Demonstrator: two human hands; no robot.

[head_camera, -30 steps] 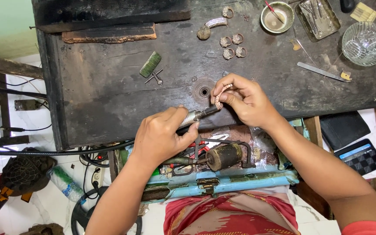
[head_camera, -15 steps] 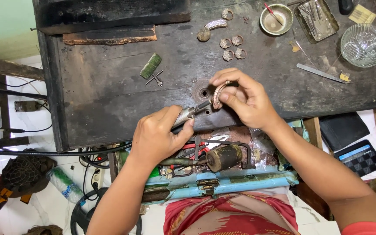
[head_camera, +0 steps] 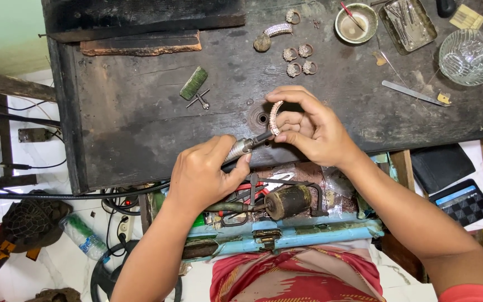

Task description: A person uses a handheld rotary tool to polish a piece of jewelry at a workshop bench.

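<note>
A light, stiff stone-set ring (head_camera: 275,117), probably fragile, is pinched at its rim by the right hand (head_camera: 308,126); a rotary handpiece (head_camera: 247,145) is gripped in the left hand (head_camera: 202,173).

glass bowl (head_camera: 468,56) edge-cropped, tool tip (head_camera: 270,133) hidden

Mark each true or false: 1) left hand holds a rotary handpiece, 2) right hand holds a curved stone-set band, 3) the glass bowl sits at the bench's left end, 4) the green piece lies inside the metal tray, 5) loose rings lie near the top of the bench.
1) True: the left hand grips the rotary handpiece.
2) True: the right hand pinches the curved stone-set band at the tool tip.
3) False: the glass bowl sits at the right end.
4) False: the green piece lies on the bare bench, far from the metal tray.
5) True: loose rings lie there.
</note>
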